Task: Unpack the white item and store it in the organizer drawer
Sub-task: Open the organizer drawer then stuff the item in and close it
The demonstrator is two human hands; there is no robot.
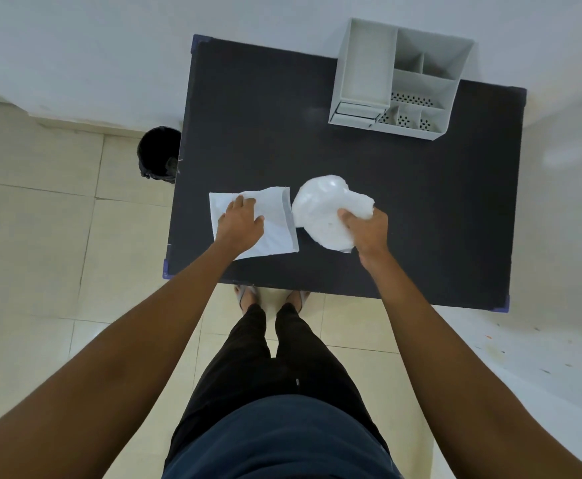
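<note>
A flat white packaging bag [275, 229] lies on the dark table [420, 209] near its front left. My left hand [241, 224] rests flat on it, fingers spread. Just right of the bag's open end sits a rounded white item [320, 209] in crinkled white wrapping. My right hand [367, 229] grips its right end, fingers closed on the wrapping. The grey organizer [420, 81] stands at the table's far right, with open compartments and a small drawer [357, 112] at its front left, which looks closed.
A black waste bin [159, 155] stands on the tiled floor beside the table's left edge. A white wall runs behind the table. My legs and feet are below the front edge.
</note>
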